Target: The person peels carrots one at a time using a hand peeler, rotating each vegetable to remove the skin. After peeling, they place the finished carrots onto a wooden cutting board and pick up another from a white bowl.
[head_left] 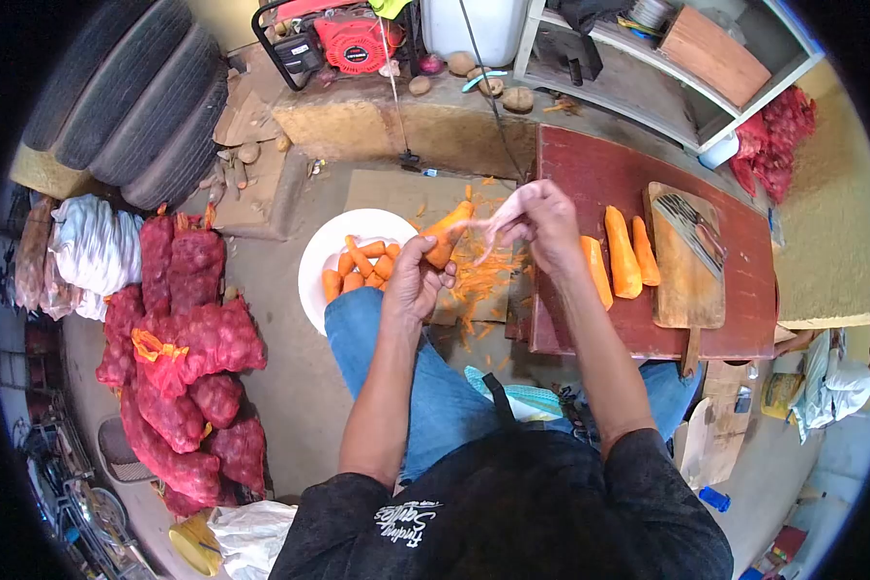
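Observation:
My left hand (418, 278) grips a large orange carrot (447, 237) by its lower side, above the floor. My right hand (541, 224) is raised to the right of it, fingers closed on a pale pink peeler (498, 224) whose thin end reaches toward the carrot. Left of the carrot, a white basin (316, 253) holds several orange carrots. Three peeled carrots (622, 253) lie on the red table (580, 169), beside a wooden cutting board (681, 300) with a knife and other blades (691, 230) on it.
Orange peelings (476, 285) litter cardboard on the floor. Red net sacks (198, 348) are piled at the left, below stacked tires (150, 97). A red generator (358, 43) stands at the back. A metal shelf (638, 72) rises behind the table.

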Demonstrator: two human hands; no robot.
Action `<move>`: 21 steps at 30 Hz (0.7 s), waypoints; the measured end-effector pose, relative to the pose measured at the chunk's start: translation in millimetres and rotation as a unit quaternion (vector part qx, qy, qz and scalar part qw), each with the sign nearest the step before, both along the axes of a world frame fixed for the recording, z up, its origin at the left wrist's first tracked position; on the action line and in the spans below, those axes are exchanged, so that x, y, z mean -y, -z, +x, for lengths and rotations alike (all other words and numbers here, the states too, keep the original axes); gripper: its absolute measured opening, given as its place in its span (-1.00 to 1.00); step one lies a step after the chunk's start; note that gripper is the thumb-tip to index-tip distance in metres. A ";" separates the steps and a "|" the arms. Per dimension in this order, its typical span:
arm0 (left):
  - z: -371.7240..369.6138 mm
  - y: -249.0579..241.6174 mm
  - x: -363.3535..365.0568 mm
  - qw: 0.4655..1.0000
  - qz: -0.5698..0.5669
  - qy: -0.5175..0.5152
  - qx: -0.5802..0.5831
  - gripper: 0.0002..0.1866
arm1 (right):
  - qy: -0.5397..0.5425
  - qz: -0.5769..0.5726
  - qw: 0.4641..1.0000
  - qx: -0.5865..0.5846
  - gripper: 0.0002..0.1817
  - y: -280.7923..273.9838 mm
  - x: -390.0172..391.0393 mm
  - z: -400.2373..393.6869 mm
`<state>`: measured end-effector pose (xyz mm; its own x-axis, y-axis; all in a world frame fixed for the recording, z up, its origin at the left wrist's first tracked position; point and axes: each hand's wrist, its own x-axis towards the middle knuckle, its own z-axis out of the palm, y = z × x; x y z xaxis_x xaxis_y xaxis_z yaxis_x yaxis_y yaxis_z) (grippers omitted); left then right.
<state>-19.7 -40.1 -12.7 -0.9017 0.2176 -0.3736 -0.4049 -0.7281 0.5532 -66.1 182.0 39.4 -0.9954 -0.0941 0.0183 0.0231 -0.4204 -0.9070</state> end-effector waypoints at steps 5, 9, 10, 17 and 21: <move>4.6 0.9 1.6 1.000 -0.020 0.020 -0.008 -0.67 | 0.080 -0.011 0.997 0.009 -0.76 30.8 -33.8 -43.2; 3.9 -1.1 6.1 1.000 -0.018 0.017 0.011 -0.59 | 0.048 -0.013 0.999 -0.011 -0.77 6.3 -14.8 -24.3; 1.5 0.0 5.7 1.000 -0.017 0.022 0.000 -0.58 | 0.020 0.014 1.000 0.002 -0.81 5.7 -1.2 -14.1; 2.3 -5.4 4.7 0.999 -0.010 0.017 0.031 -0.55 | 0.061 -0.021 0.998 0.022 -0.78 46.4 -45.1 -38.8; -1.6 -7.2 1.7 0.999 0.000 0.021 0.031 -0.55 | -0.001 0.006 0.998 0.061 -0.87 4.3 2.1 1.5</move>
